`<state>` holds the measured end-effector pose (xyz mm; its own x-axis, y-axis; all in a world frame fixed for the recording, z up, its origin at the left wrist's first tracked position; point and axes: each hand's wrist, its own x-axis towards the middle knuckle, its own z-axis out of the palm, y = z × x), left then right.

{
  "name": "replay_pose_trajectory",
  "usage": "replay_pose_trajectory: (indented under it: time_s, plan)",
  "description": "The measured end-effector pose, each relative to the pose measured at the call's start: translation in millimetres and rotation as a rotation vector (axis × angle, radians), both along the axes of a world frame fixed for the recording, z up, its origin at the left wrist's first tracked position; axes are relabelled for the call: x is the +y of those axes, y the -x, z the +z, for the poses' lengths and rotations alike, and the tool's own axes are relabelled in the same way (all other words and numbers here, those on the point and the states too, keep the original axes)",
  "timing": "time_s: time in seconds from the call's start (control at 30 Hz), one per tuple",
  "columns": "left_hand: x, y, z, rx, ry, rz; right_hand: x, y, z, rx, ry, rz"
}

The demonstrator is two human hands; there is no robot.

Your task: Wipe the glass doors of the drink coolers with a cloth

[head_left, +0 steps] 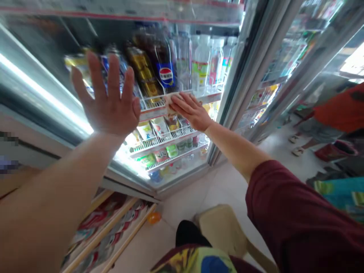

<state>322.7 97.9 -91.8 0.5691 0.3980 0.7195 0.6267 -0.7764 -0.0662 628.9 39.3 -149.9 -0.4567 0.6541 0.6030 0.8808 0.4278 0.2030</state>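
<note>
My right hand (195,113) presses a pale cloth (170,103) flat against the glass door of a drinks fridge. Part of the cloth lies hidden beneath the fingers. Further left, my left hand (109,94) is raised with its fingers spread and holds nothing; whether its palm touches the glass I cannot tell. Behind the glass, close to both hands, stands a dark cola bottle (166,72) with a blue label. Clear bottles (201,62) fill the shelf to its right, and lower shelves carry packaged drinks and pouches.
A beige cardboard box (222,225) sits on the tiled floor by my legs. At lower left is a wooden rack (96,239) of packaged goods, with an orange object (154,217) beside it. Another fridge door adjoins on the right, where a person in orange (338,108) is visible.
</note>
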Motion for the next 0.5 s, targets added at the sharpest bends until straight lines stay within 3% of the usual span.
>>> replay_pose_trajectory:
  time_s: [0.07,0.17,0.27,0.4,0.5]
  plan:
    - [5,-1,-5.5,0.018,-0.100,0.073,1,-11,7.1,-0.019,0.025,-0.023]
    - [7,0,-12.5,0.020,-0.170,0.083,15,-24,34.4,0.245,-0.165,-0.233]
    - [8,1,-13.6,0.011,-0.183,0.034,29,-9,47.9,0.472,-0.314,-0.373]
    - [7,0,-12.8,0.016,-0.212,0.055,22,25,33.1,0.219,-0.210,-0.155]
    - [2,-3,-13.3,-0.008,-0.221,0.071,14,16,37.8,0.114,-0.219,-0.054]
